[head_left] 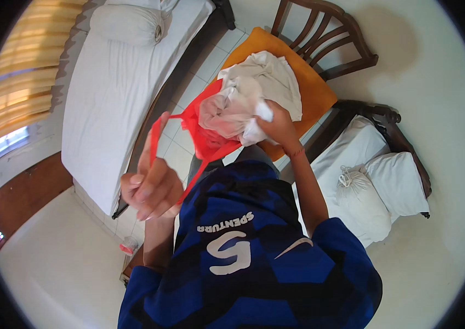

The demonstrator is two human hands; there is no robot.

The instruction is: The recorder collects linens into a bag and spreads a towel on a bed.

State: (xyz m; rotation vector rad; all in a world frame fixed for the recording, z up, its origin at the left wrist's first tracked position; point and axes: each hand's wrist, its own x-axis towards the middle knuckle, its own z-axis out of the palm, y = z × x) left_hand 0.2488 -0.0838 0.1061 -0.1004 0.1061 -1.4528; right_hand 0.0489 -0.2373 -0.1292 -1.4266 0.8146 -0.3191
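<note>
A red bag (190, 122) hangs in front of me, its mouth spread wide, by strap handles that run to my left hand (153, 189). One strap loops around that hand; the index finger is stretched up and the other fingers are curled. Pale, crumpled cloth (222, 112) bulges out of the bag's mouth. My right hand (279, 127) is closed on a bunched edge of white cloth at the bag's right side. More cream cloth (279, 74) is heaped on the orange chair seat (315, 93) just beyond; where one cloth ends and another begins, I cannot tell.
The chair has a dark wooden slatted back (328, 35). A bed with a white sheet (114, 93) and a bolster (125, 24) stands to the left. At the right, another bed holds a pillow (399, 181) and a tied white bolster (361, 200). Yellow curtains (29, 60) hang far left.
</note>
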